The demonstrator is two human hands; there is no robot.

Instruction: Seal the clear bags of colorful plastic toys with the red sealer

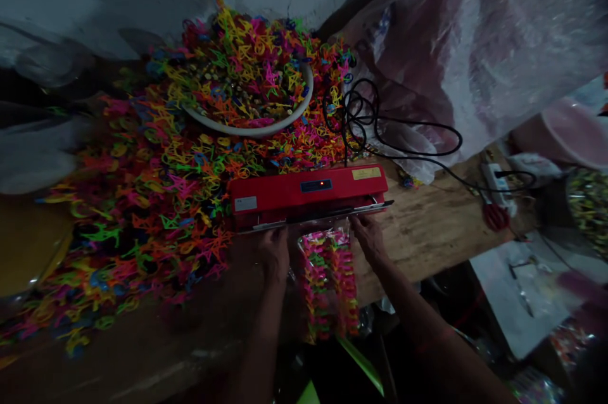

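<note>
Your left hand [274, 251] and your right hand [368, 236] both pinch the top edge of a clear bag [327, 284] filled with small coloured plastic pieces, and the bag mouth lies under the front bar of the red heat sealer [308, 196], at 12 o'clock from the bag. Each grip looks closed on the film at a top corner, though the light is dim and the fingertips are hard to see. The bag hangs from the front edge of the wooden bench [427, 233] toward you. I judge it light and soft, the film slippery and easy to wrinkle, so the best hold is at the two upper corners, pulled flat. The sealer bar may be hot; keep your fingers on the near side of it. At 9 to 11 o'clock a big heap of loose pieces [142, 201] crowds the bench, with a white bowl [251, 128] behind it. At 1 o'clock a black cable [403, 132] loops, and at 3 o'clock a power strip [496, 185] lies. Free room is mostly at 4 o'clock on the bare wood.
</note>
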